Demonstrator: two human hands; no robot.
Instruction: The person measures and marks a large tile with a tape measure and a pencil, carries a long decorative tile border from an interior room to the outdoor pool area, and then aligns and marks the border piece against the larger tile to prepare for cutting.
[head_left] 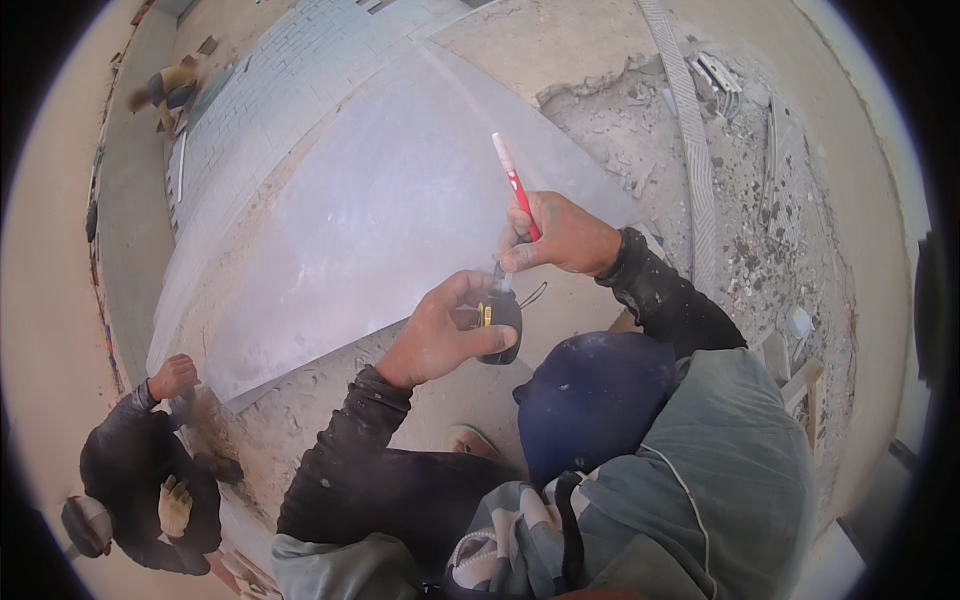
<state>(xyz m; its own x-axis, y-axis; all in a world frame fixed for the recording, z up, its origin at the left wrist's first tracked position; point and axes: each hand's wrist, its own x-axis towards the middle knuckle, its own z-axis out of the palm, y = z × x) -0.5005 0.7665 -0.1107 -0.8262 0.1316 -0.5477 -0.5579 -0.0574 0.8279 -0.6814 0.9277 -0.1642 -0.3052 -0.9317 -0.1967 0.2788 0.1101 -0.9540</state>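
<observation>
My left hand (440,335) grips a small black tape measure (503,318) with a yellow mark on its case. My right hand (560,238) holds a red and white pencil (514,183) pointing up and away, and its fingertips pinch the tape's tab just above the case. Both hands hover over the near edge of a large pale grey tile (380,210) lying on sandy ground. My knee in dark blue trousers (590,395) sits right below the hands.
Another person in dark clothes (145,480) crouches at the lower left, touching the tile's near corner. A long metal straightedge (690,140) lies over rubble at the right. A paved brick strip (250,110) runs at the upper left, with someone far off (170,90).
</observation>
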